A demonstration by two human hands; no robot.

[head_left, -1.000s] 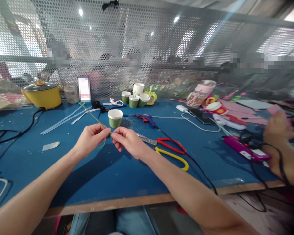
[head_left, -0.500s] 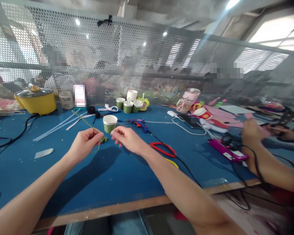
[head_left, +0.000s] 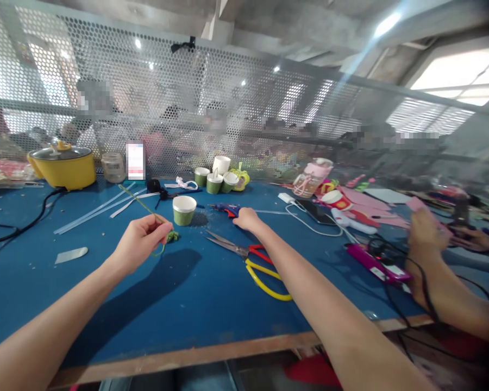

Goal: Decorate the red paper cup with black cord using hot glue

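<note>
Standing at the far left of the blue tabletop (head_left: 146,315), a yellow pot (head_left: 63,171) wears a dark lid, and a black cord trails from its base. Nearer the front edge lies a small whitish strip (head_left: 71,254); long clear sticks (head_left: 93,210) slant behind it. A jar (head_left: 113,168) and an upright phone (head_left: 136,160) stand at the back, against the mesh screen.

The left hand (head_left: 142,243) hovers over the tabletop, thumb and fingers pinching a thin green stem (head_left: 140,203). The stem runs up and to the left from the grip; a curly green tuft (head_left: 173,236) shows just beyond the thumb. Just behind the tuft, a green-and-white cup (head_left: 184,210) stands upright. Farther back, small cups (head_left: 214,183) cluster together.

Next comes the glue gun (head_left: 229,209), lying with its nozzle to the left. The right hand (head_left: 248,218) touches its rear end, fingers curled; they are partly hidden, so how firmly they close cannot be told. In front, scissors (head_left: 241,251) lie with blades slightly parted, partly under the right forearm.

Rightward are a pink bottle (head_left: 312,176), a flat phone (head_left: 315,210) and a magenta power strip (head_left: 377,264). At the far right, a co-worker's hand (head_left: 427,231) holds something pink.
</note>
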